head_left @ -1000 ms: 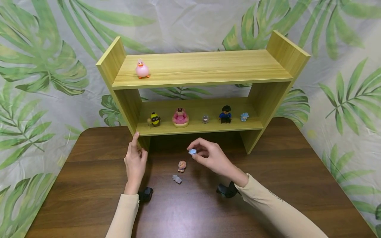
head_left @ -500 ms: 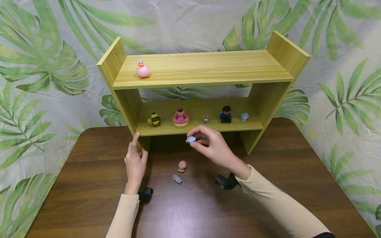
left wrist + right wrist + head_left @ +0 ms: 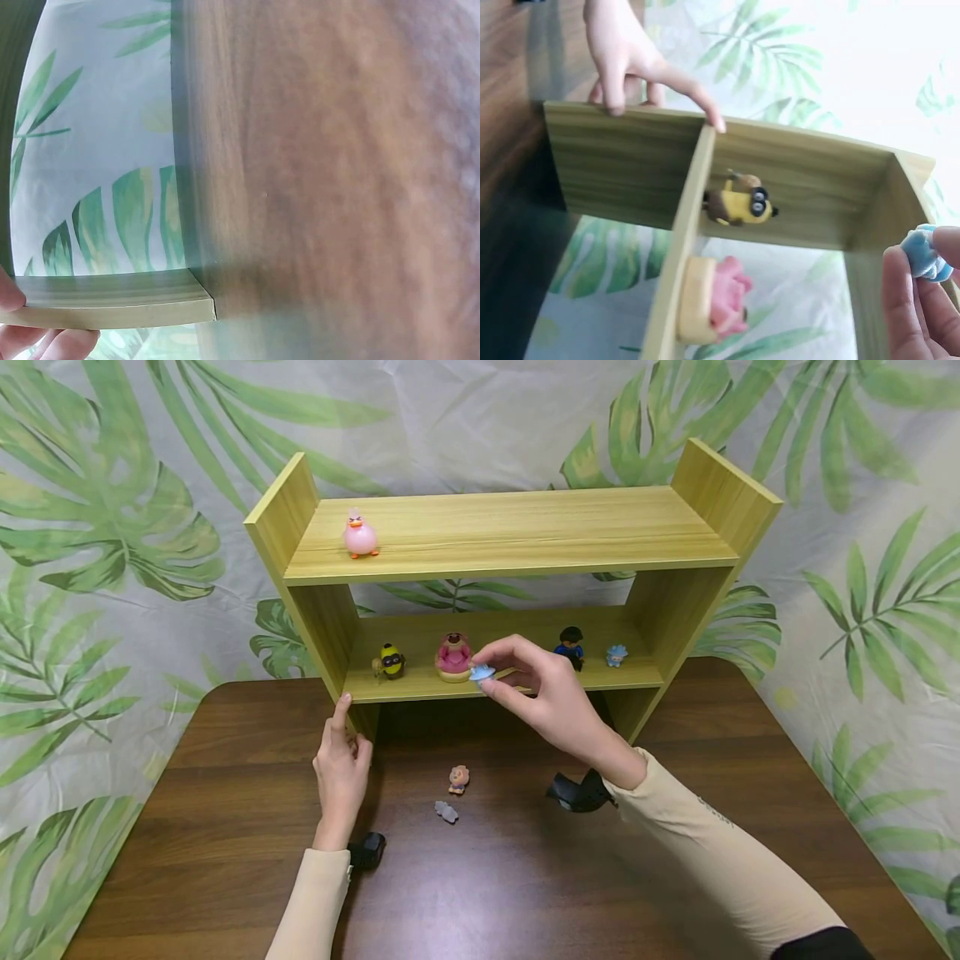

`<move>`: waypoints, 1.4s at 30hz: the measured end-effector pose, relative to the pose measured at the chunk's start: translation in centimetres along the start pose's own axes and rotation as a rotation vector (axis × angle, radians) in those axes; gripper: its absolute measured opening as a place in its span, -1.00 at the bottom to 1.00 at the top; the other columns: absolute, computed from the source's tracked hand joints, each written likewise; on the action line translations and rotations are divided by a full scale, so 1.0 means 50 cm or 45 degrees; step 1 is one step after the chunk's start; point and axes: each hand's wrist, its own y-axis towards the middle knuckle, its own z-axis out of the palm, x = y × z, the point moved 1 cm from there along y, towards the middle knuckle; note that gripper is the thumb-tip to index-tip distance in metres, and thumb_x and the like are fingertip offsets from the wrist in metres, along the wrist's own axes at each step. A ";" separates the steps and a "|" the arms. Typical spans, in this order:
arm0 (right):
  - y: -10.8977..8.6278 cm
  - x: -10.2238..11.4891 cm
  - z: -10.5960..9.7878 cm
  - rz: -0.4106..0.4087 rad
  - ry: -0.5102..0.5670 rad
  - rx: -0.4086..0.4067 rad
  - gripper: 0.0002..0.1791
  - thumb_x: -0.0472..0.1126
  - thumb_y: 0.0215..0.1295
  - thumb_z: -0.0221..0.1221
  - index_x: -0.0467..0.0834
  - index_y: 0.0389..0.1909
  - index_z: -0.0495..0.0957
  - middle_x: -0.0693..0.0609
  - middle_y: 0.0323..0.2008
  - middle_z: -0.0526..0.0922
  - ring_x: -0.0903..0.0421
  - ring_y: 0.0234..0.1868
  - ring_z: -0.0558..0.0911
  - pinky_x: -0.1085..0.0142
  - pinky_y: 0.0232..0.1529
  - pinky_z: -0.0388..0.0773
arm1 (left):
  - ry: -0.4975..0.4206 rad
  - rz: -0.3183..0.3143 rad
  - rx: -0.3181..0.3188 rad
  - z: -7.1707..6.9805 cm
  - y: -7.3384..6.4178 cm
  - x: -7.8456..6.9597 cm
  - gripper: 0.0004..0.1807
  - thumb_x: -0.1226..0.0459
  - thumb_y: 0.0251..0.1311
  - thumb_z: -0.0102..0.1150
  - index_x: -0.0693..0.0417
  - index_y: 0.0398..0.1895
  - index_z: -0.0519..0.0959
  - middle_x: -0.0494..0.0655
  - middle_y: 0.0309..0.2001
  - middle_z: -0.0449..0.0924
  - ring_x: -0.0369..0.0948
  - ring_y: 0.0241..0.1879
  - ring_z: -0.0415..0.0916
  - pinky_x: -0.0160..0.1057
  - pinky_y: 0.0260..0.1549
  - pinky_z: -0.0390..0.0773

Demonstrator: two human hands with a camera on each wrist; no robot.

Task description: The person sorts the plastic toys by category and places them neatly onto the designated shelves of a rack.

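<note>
Right hand (image 3: 553, 695) pinches blue figurine (image 3: 482, 673); left hand (image 3: 341, 774) touches shelf (image 3: 517, 531); sleeve (image 3: 723, 852) lettering (image 3: 716, 811) illegible.

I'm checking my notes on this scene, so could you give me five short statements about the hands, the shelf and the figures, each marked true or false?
1. The right hand holds a small blue figure. True.
2. The left hand grips the left side panel of the wooden shelf. True.
3. A pink duck stands on the top board. True.
4. The small blue figure stands on the top board beside the pink duck. False: it is in the right hand, apart from the pink duck.
5. The left hand touches the pink duck. False: the left hand is lower down, at the left side panel, and the two are apart.
</note>
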 end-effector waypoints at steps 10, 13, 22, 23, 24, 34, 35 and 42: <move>0.032 0.024 -0.015 -0.051 0.036 -0.033 -0.73 -0.53 0.16 0.20 -0.36 -0.11 0.48 -0.11 -0.17 0.59 0.04 -0.19 0.61 0.21 -0.18 0.58 | -0.003 -0.002 0.004 0.000 0.000 0.001 -0.09 0.63 0.04 0.00 -0.33 0.39 0.10 0.10 -0.38 0.30 -0.15 -0.61 0.13 -0.13 -0.65 0.18; 0.043 0.030 -0.019 -0.076 0.037 -0.034 -0.74 -0.54 0.16 0.19 -0.36 -0.11 0.47 -0.11 -0.16 0.60 0.04 -0.19 0.61 0.21 -0.18 0.57 | -0.003 -0.001 0.003 0.000 0.000 0.001 -0.09 0.63 0.05 0.01 -0.33 0.39 0.10 0.11 -0.39 0.30 -0.15 -0.61 0.13 -0.13 -0.65 0.18; 0.076 0.047 -0.027 -0.158 0.036 -0.033 -0.75 -0.53 0.16 0.19 -0.36 -0.13 0.47 -0.11 -0.16 0.60 0.05 -0.20 0.61 0.19 -0.13 0.55 | -0.004 0.002 0.000 0.001 -0.001 0.003 -0.10 0.63 0.06 0.01 -0.33 0.40 0.10 0.11 -0.40 0.30 -0.16 -0.61 0.12 -0.13 -0.65 0.17; 0.080 0.049 -0.027 -0.164 0.034 -0.036 -0.75 -0.53 0.16 0.19 -0.36 -0.13 0.47 -0.13 -0.16 0.60 0.05 -0.20 0.61 0.19 -0.13 0.55 | -0.004 0.001 0.002 0.001 -0.001 0.003 -0.10 0.63 0.06 0.02 -0.33 0.40 0.10 0.11 -0.39 0.30 -0.16 -0.61 0.12 -0.13 -0.65 0.17; 0.084 0.050 -0.028 -0.170 0.031 -0.037 -0.75 -0.53 0.16 0.19 -0.36 -0.13 0.47 -0.15 -0.16 0.60 0.06 -0.20 0.62 0.19 -0.13 0.55 | -0.004 0.000 0.003 0.001 0.000 0.002 -0.10 0.63 0.06 0.02 -0.33 0.40 0.10 0.11 -0.39 0.30 -0.16 -0.61 0.12 -0.13 -0.65 0.17; 0.120 0.065 -0.031 -0.206 0.025 -0.054 -0.77 -0.52 0.16 0.20 -0.40 -0.14 0.50 -0.10 -0.20 0.61 0.07 -0.21 0.63 0.19 -0.14 0.56 | -0.001 -0.010 0.019 0.001 -0.001 0.001 -0.09 0.62 0.07 0.01 -0.35 0.40 0.09 0.10 -0.40 0.29 -0.16 -0.60 0.14 -0.13 -0.64 0.18; 0.124 0.067 -0.032 -0.204 0.027 -0.054 -0.77 -0.52 0.16 0.20 -0.40 -0.14 0.50 -0.10 -0.20 0.61 0.07 -0.21 0.63 0.20 -0.13 0.56 | -0.002 -0.011 0.019 0.000 -0.001 0.001 -0.09 0.62 0.07 0.01 -0.35 0.40 0.09 0.10 -0.40 0.30 -0.16 -0.60 0.14 -0.13 -0.64 0.18; 0.154 0.077 -0.038 -0.171 0.019 -0.046 -0.78 -0.50 0.15 0.23 -0.40 -0.17 0.51 -0.11 -0.21 0.61 0.07 -0.21 0.62 0.20 -0.10 0.55 | 0.002 -0.010 0.011 0.000 -0.002 0.002 -0.09 0.62 0.06 0.00 -0.35 0.40 0.09 0.10 -0.42 0.30 -0.17 -0.61 0.13 -0.13 -0.65 0.17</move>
